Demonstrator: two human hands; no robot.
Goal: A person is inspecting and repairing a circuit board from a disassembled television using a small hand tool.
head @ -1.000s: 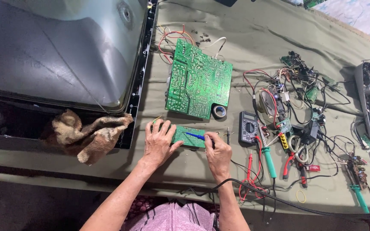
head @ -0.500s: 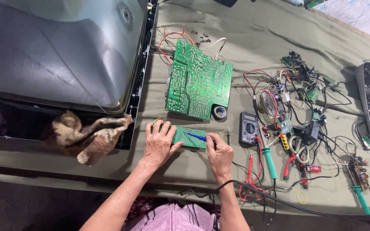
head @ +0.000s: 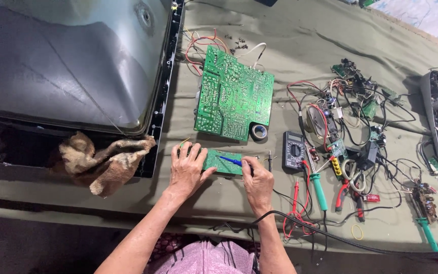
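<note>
So there's a small green circuit board (head: 218, 161) lying flat near the front edge of the counter (head: 305, 45), right between both hands. The left hand (head: 186, 170) lies on its left end, grip spread, fingers flat on the board. The right hand (head: 257, 180) has its grip pinched around a thin blue-handled tool (head: 230, 161) whose tip lies across the board.

Just behind it sits a bigger green board (head: 234, 96), solder side up, all tiny shiny dots, with red and white wires off the top and a roll of black tape (head: 259, 131) at its corner. Right of the hands: a black multimeter (head: 294, 150), a green-handled iron (head: 319, 190), red-handled pliers (head: 341, 193) and a whole tangle of wires and parts.

The counter is covered in olive-green cloth, kinda creased. On the left, a big grey glass picture tube (head: 62, 61) in a black frame, with a crumpled brown rag (head: 102, 162) by its corner.
</note>
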